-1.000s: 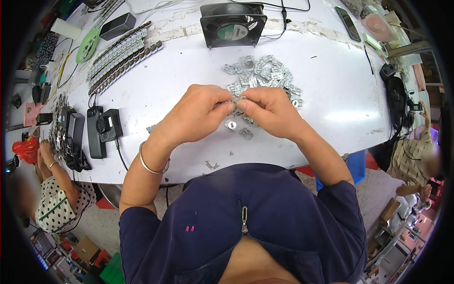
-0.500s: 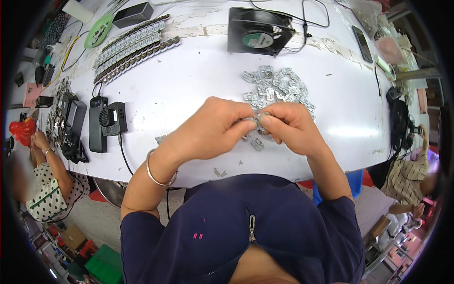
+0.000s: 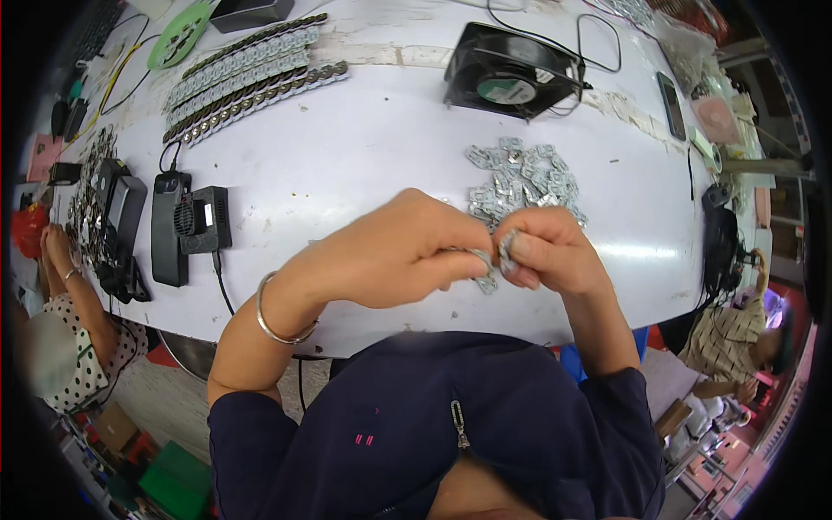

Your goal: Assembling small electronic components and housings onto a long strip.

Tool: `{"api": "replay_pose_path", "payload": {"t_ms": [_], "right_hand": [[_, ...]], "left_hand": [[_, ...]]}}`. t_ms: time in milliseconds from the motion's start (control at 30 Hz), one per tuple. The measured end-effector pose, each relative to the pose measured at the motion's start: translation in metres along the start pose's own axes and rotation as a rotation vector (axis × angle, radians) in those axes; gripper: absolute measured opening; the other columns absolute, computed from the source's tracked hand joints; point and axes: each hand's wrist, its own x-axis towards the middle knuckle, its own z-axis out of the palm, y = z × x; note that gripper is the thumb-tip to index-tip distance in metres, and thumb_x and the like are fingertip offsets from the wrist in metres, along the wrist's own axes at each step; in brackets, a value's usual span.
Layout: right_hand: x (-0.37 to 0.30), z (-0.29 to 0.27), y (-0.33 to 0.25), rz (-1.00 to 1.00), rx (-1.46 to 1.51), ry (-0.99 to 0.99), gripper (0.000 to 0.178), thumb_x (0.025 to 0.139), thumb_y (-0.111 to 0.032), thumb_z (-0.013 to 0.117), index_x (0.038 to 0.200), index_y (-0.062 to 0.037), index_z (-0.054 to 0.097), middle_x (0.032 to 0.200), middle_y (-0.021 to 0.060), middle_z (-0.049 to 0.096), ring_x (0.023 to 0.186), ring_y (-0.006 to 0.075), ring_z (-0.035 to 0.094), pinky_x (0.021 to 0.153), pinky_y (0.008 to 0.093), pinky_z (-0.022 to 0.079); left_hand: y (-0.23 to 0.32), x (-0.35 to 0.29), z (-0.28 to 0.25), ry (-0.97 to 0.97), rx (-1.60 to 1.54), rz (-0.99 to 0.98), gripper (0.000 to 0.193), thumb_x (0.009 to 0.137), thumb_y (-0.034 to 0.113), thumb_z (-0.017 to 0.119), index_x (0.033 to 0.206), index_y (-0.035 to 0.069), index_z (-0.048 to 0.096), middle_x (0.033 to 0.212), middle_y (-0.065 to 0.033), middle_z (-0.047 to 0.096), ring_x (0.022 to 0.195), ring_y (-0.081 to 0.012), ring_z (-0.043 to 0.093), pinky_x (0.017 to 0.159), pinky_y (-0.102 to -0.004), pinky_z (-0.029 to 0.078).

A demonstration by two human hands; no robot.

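Note:
Both my hands meet in front of a loose pile of small silvery metal pieces (image 3: 524,178), close to the table's near edge. The fingers of my right hand (image 3: 555,250) pinch a small silvery metal piece (image 3: 508,249) between thumb and forefinger. Right beside it, my left hand (image 3: 420,251) is closed, thumb against the fingers. A bit of silvery metal shows at its fingertips, though the fingers hide most of it. A lone metal piece (image 3: 487,283) lies just below the fingertips, partly covered.
A black fan (image 3: 511,71) stands behind the pile. Rows of metal pieces and dark round parts (image 3: 251,78) lie at far left, near a green plate (image 3: 179,36). Black devices (image 3: 171,230) with a cable sit left. A phone (image 3: 670,106) lies far right. People sit at both sides.
The whole view has shifted slightly, with things on the table sitting lower and further right. My hands have drawn slightly toward me, and the piece in my right fingers shows more plainly.

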Motion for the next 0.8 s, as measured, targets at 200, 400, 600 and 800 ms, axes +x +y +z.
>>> {"api": "replay_pose_path", "payload": {"t_ms": [200, 400, 600, 800], "right_hand": [[0.01, -0.011, 0.016, 0.036, -0.179, 0.363, 0.028, 0.096, -0.023, 0.051, 0.076, -0.0039, 0.054, 0.06, -0.0012, 0.051, 0.054, 0.0068, 0.049, 0.051, 0.0218, 0.041], [-0.003, -0.013, 0.016, -0.005, -0.247, 0.414, 0.027, 0.097, -0.022, 0.05, 0.076, -0.0055, 0.053, 0.06, -0.0017, 0.049, 0.052, 0.0061, 0.046, 0.049, 0.0222, 0.039], [-0.002, -0.012, 0.009, -0.118, -0.354, 0.526, 0.03, 0.092, -0.02, 0.053, 0.068, -0.0014, 0.049, 0.058, 0.0007, 0.049, 0.05, 0.0078, 0.047, 0.048, 0.0266, 0.04], [0.007, -0.014, 0.021, -0.249, -0.476, 0.524, 0.029, 0.091, -0.018, 0.053, 0.069, 0.0007, 0.048, 0.056, 0.004, 0.047, 0.052, 0.0103, 0.04, 0.049, 0.031, 0.036]], "left_hand": [[-0.009, 0.012, 0.011, 0.433, 0.458, 0.003, 0.012, 0.087, 0.003, 0.06, 0.098, 0.0, 0.065, 0.079, -0.0126, 0.066, 0.065, -0.0171, 0.061, 0.057, -0.0263, 0.048], [-0.019, 0.023, 0.032, 0.556, 0.744, 0.113, 0.017, 0.084, 0.001, 0.062, 0.101, 0.001, 0.06, 0.085, -0.0146, 0.063, 0.068, -0.0251, 0.061, 0.063, -0.0323, 0.05], [-0.014, 0.032, 0.045, 0.442, 0.876, 0.05, 0.017, 0.083, -0.001, 0.061, 0.099, 0.0, 0.056, 0.099, -0.0152, 0.058, 0.078, -0.0326, 0.061, 0.066, -0.037, 0.051], [-0.021, 0.037, 0.047, 0.465, 1.019, 0.123, 0.018, 0.083, 0.0, 0.061, 0.1, -0.001, 0.057, 0.101, -0.0144, 0.057, 0.081, -0.0327, 0.06, 0.068, -0.038, 0.051]]}}
